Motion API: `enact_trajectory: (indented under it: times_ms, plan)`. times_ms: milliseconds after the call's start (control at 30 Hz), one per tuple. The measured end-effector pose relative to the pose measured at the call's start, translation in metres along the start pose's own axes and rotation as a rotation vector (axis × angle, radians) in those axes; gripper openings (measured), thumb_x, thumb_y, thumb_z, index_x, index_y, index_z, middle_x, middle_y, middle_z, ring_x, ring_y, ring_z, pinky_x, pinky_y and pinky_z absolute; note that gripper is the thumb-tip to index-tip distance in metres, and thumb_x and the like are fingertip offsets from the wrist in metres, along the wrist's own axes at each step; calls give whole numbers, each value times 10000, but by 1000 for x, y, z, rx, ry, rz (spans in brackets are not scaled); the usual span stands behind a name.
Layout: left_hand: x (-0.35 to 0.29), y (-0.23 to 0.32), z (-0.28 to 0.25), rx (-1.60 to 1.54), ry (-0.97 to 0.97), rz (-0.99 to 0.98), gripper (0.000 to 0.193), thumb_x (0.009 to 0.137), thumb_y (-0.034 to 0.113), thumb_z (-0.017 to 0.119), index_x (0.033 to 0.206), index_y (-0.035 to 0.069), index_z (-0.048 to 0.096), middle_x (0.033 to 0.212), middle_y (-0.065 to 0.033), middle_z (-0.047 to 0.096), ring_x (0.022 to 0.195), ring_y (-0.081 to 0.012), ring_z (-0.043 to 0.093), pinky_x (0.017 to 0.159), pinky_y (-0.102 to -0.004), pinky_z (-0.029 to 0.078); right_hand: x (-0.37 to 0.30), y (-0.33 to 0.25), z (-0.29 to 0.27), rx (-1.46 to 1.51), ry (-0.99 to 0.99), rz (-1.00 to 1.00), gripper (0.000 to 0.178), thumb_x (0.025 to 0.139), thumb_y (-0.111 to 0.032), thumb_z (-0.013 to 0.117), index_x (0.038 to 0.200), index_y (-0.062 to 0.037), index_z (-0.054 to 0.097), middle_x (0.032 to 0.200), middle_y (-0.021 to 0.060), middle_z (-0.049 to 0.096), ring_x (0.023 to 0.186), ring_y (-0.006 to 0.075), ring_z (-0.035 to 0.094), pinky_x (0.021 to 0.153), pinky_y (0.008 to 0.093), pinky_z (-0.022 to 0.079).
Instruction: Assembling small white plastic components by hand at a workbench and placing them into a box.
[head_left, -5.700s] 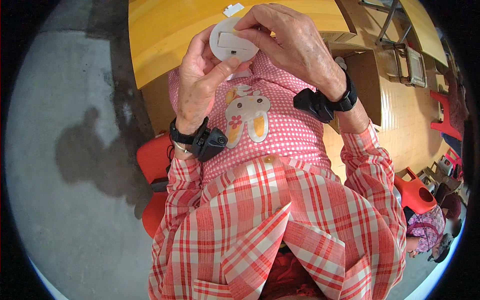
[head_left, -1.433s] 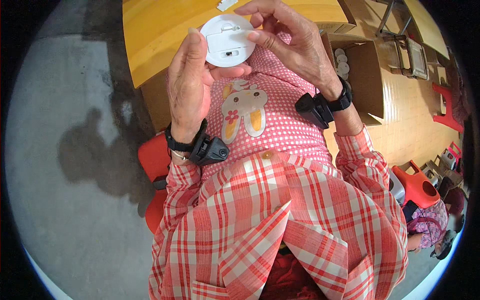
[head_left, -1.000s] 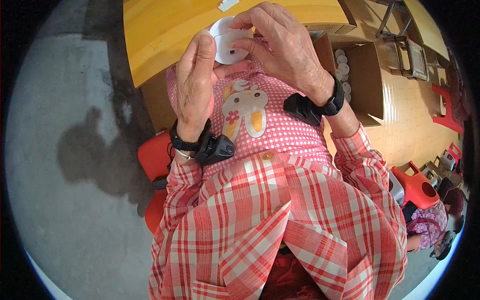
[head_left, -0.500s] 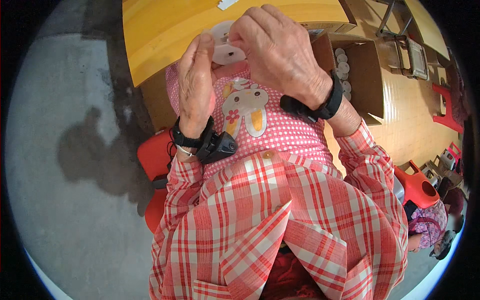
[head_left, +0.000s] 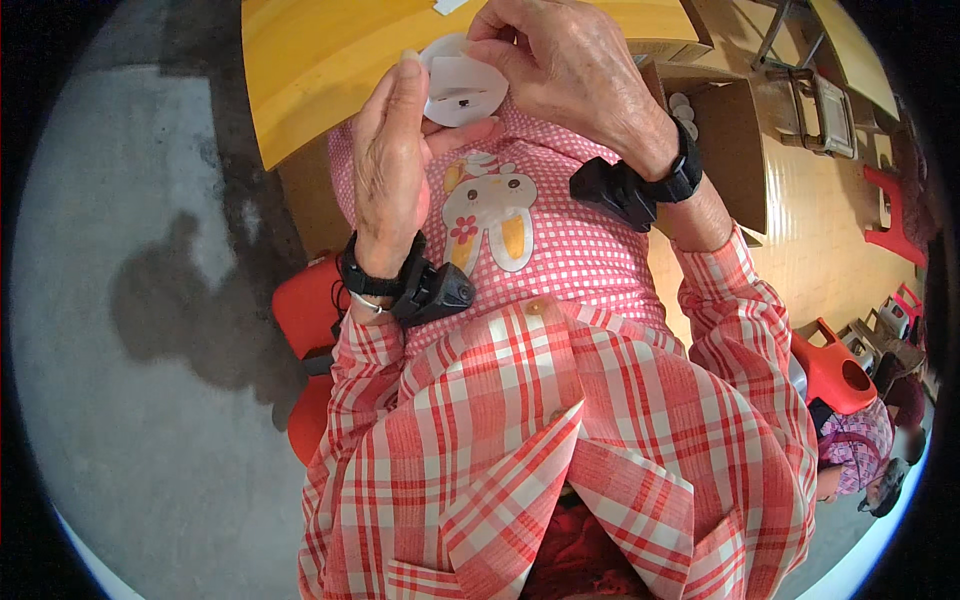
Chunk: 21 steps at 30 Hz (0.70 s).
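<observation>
Both hands at a white disc above the lap

In the head view, the left hand (head_left: 393, 165) holds a white disc (head_left: 448, 112) near the top of the picture, between the table's near edge and the body. Its thumb stands up along the disc's left side, and its other fingers reach beneath the lower edge, so the disc rests in a loose cradle. The disc's face is turned up toward the camera, showing a pale panel (head_left: 465, 76) and, just below that, a small dark part (head_left: 463, 103). Whether the panel lies flat or is tilted, I cannot tell.

The right hand (head_left: 575, 80) comes over from the right, thumb and forefinger close together at the disc's upper right edge. The gap between them is narrow; whether they pinch anything, I cannot tell. The remaining fingers are curled and partly hidden.

Each wrist wears a black device, one on the left (head_left: 436, 295) and one on the right (head_left: 615, 192). Beyond the disc lies the yellow table (head_left: 320, 85), with a white piece (head_left: 448, 5) cut off by the top edge. Right of the right hand stands an open box (head_left: 735, 135) with white discs (head_left: 683, 110) inside. A pink checked apron (head_left: 575, 230) with a rabbit print covers the lap.
</observation>
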<state>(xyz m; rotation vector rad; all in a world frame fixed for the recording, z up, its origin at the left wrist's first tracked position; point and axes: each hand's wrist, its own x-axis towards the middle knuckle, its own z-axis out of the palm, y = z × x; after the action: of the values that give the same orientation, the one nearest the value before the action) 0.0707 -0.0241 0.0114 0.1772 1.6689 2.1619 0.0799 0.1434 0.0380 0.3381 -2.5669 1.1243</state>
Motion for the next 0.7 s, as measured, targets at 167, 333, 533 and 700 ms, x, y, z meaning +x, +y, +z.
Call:
enact_trajectory:
  times_ms: [167,333,533,700]
  plan:
    - [0,0,-1,21,-11,3,463,980,381,377,1104,-41,522,990,-123,608,884,-203,631,734,-338,570,1,5,3,-9,-15,-57,145,710,-55,642,801,18,556,750,160,576,689,326,562,615,382,454]
    - [1,0,-2,31,-11,-6,462,978,384,382,1114,-35,520,991,-123,612,893,-203,636,726,-331,573,0,7,5,-34,20,-124,132,710,-49,636,783,15,546,742,158,572,693,321,561,604,382,449]
    - [0,-1,-4,28,-21,-4,456,976,380,390,1119,-34,517,1012,-131,607,906,-212,637,729,-333,576,-1,6,3,-8,-19,-134,144,709,-57,644,790,16,549,729,158,572,695,325,566,600,390,447]
    - [-1,-1,-4,5,-46,-14,455,977,372,389,1119,-41,513,1015,-136,605,909,-220,637,740,-343,574,-2,6,2,-8,-31,-119,156,707,-56,652,801,20,554,734,164,578,693,330,572,598,387,450]
